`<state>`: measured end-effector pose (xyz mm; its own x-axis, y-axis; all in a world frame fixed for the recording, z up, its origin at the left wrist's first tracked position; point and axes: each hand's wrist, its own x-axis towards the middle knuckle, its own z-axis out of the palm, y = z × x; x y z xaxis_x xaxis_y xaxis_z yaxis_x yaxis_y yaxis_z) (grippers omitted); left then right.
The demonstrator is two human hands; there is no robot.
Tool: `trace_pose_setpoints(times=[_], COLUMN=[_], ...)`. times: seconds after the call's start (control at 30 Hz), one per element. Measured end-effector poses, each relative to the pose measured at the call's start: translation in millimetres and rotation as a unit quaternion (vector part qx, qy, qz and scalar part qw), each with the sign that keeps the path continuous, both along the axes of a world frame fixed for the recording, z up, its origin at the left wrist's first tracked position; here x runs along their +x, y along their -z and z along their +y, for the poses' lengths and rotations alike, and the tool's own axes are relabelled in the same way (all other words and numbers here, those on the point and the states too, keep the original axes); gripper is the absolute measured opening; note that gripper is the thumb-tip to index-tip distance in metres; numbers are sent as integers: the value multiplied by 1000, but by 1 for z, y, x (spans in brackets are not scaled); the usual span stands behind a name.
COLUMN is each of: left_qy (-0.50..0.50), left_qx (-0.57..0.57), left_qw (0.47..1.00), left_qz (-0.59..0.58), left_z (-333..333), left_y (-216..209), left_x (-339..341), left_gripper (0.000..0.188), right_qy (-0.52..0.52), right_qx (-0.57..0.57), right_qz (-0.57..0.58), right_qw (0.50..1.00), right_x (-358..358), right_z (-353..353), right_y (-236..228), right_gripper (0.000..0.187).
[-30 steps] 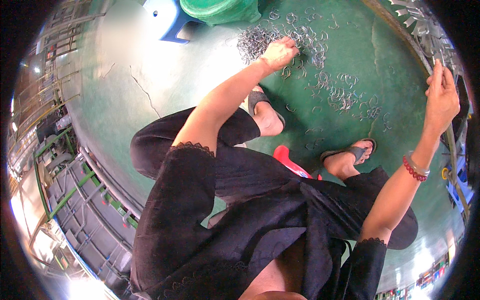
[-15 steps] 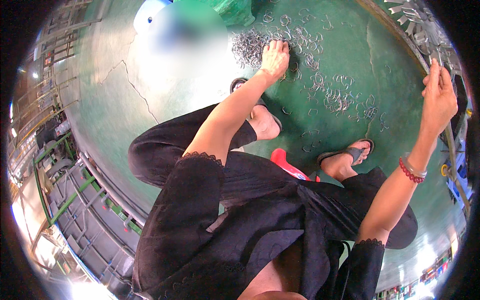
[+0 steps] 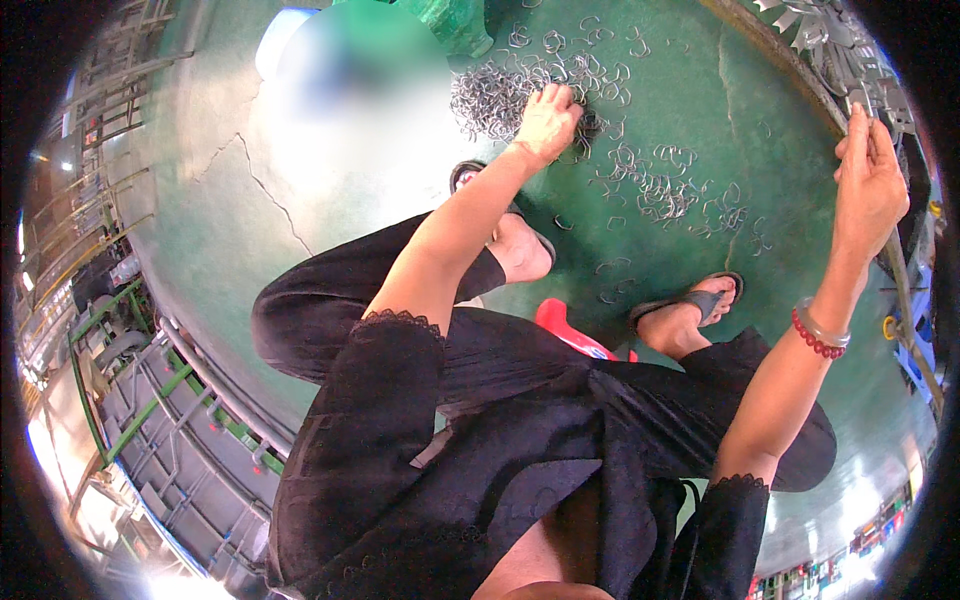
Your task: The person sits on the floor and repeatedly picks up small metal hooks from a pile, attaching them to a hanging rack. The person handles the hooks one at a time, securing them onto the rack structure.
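My left hand (image 3: 548,128) reaches down to a heap of small bent metal wire rings (image 3: 490,100) on the green floor. Its fingers are curled in at the heap's right side, and their tips are hidden among the rings. Off to the right, my right hand (image 3: 872,190) is raised with fingers pinched together beside a cluster of silvery metal parts (image 3: 812,28). Whatever is between those fingertips is too small to make out. More loose wire rings (image 3: 665,195) lie scattered between the two hands.
A long bar (image 3: 790,65) runs along the right side below the metal parts. A green sack-like bundle (image 3: 455,22) stands beyond the heap. My sandalled feet (image 3: 690,308) flank a red plastic piece (image 3: 565,325). Metal racks (image 3: 190,400) line the left.
The whole view has shifted slightly. My left hand stays at the heap with its fingers a little more curled. My right hand remains pinched by the metal parts.
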<state>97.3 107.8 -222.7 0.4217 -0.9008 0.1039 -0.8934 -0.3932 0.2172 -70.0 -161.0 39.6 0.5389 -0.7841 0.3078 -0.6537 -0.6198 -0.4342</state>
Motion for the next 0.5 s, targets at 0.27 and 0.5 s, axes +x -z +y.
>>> trace_pose_setpoints(times=[0.27, 0.5], left_qy=[-2, 23], left_qx=[-63, -21], left_qw=[997, 998], left_qz=[33, 48], left_z=[-25, -77], left_y=[-7, 4], left_x=[9, 21], left_gripper=[17, 16], right_qy=[6, -16], right_qx=[13, 23], right_qz=[-2, -19], right_qw=[1000, 999], right_x=[3, 8], right_z=[4, 10], right_y=[-2, -1], right_gripper=[33, 32])
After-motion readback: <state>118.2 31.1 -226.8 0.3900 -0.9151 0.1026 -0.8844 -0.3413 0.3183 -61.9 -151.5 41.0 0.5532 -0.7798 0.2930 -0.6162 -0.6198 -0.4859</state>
